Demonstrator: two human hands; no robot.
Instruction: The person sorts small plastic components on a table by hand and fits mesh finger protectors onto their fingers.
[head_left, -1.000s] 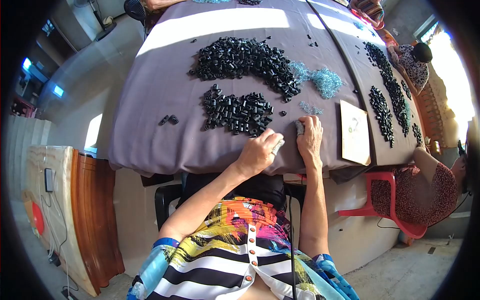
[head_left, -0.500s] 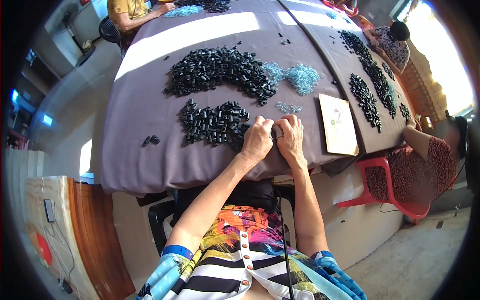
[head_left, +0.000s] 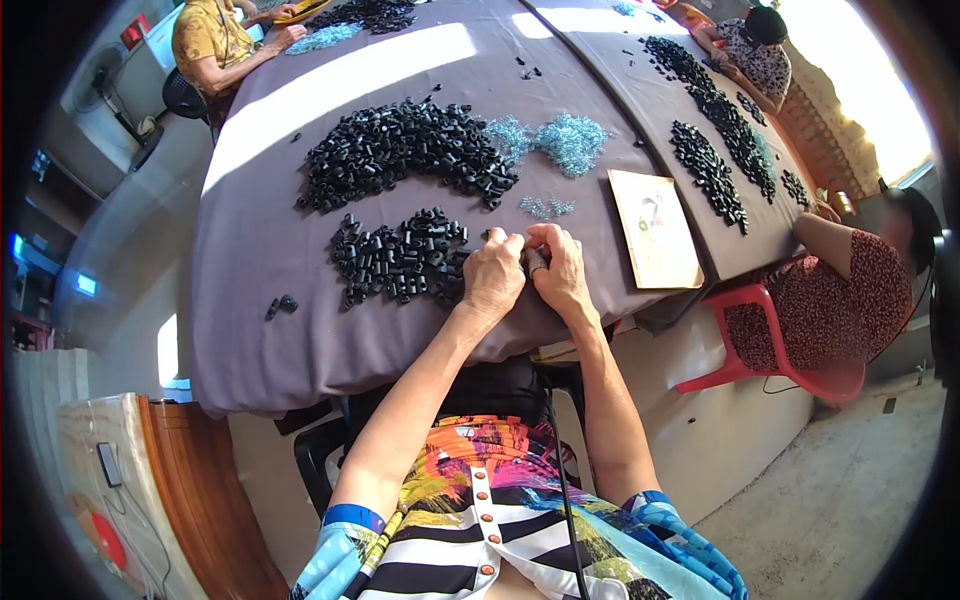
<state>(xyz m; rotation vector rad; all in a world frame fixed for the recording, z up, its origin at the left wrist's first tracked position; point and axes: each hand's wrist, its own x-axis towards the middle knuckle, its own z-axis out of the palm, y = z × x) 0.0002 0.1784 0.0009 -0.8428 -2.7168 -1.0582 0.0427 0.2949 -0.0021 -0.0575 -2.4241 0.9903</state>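
My left hand [head_left: 494,272] and my right hand [head_left: 559,266] are close together over the near edge of the cloth, fingertips curled inward. Both are closed in a pinch; whatever lies between the fingers is too small or hidden to make out. Beside my left hand is the smaller pile of short black tubular pieces [head_left: 395,252], its right end partly covered by that hand. Just beyond my fingers lies a small scatter of shiny, clear-bluish bits [head_left: 546,208]. Farther off, a larger heap of the same bits [head_left: 572,142] adjoins the big black pile [head_left: 400,150].
A tan booklet [head_left: 655,230] lies right of my hands. A few black pieces [head_left: 282,306] sit apart at left. More black piles [head_left: 708,170] spread across the right side. Other people sit around the table, one on a red chair [head_left: 770,340]. Purple-grey cloth [head_left: 270,355] covers the table.
The view has turned slightly, so the table appears shifted left. My hands stay together over the same spot, with the fingers adjusted a little. At far left, a person's yellow item has come into view.
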